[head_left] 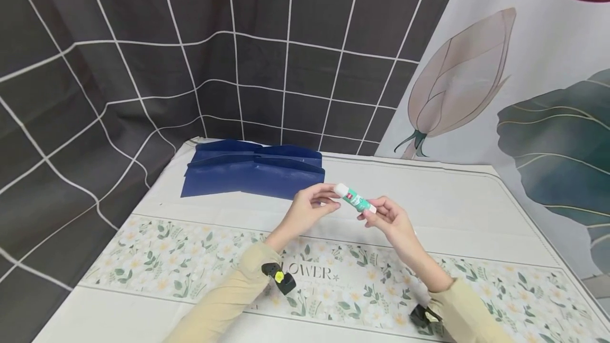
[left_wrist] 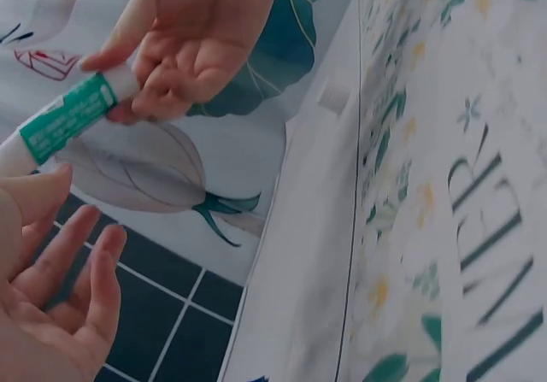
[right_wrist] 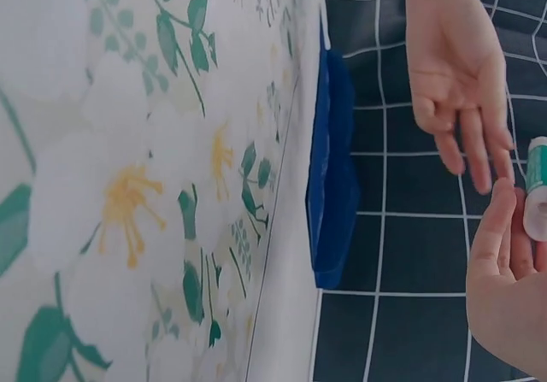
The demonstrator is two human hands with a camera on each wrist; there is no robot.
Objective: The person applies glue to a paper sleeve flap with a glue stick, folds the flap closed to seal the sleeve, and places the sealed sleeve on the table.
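Observation:
A green and white glue stick [head_left: 356, 200] is raised above the table, tilted, with its rounded white end toward the left. My right hand [head_left: 393, 221] pinches the other end between thumb and fingers; in the left wrist view that hand [left_wrist: 192, 40] grips the white base. My left hand [head_left: 307, 208] is beside the rounded end, its fingers fairly straight and spread; whether a fingertip touches the stick is unclear. The right wrist view shows the left palm [right_wrist: 457, 66] with nothing in it, and part of the glue stick [right_wrist: 537, 190] at the frame's edge.
Several navy blue envelopes [head_left: 252, 171] lie overlapping at the table's back left. A white cloth with a floral band [head_left: 181, 258] covers the table. A small white object [left_wrist: 333, 97] sits on it in the left wrist view. Dark checked fabric [head_left: 267, 68] hangs behind.

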